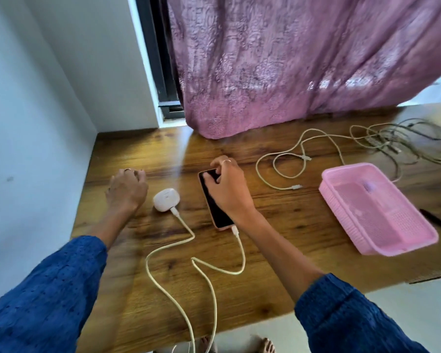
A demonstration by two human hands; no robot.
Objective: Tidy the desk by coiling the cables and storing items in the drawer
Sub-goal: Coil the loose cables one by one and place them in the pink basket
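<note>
A phone [216, 208] in a peach case lies screen-up on the wooden desk [278, 225], with a cream cable [239, 250] plugged into its near end. My right hand [227, 187] grips the phone's far end, fingers curled over the top edge. A white earbuds case [165, 199] sits left of the phone with a second cream cable [163, 250] plugged in. My left hand [126, 188] rests on the desk just left of the case, fingers loosely curled, holding nothing. Both cables run off the desk's front edge.
A loose cream cable [281, 159] lies right of the phone, and a tangle of several cables [392, 141] sits at the back right. A pink plastic basket [418, 240] stands at the right beside a dark pen [438, 222]. A pink curtain [290, 72] hangs onto the desk's back; a wall [36, 123] bounds the left.
</note>
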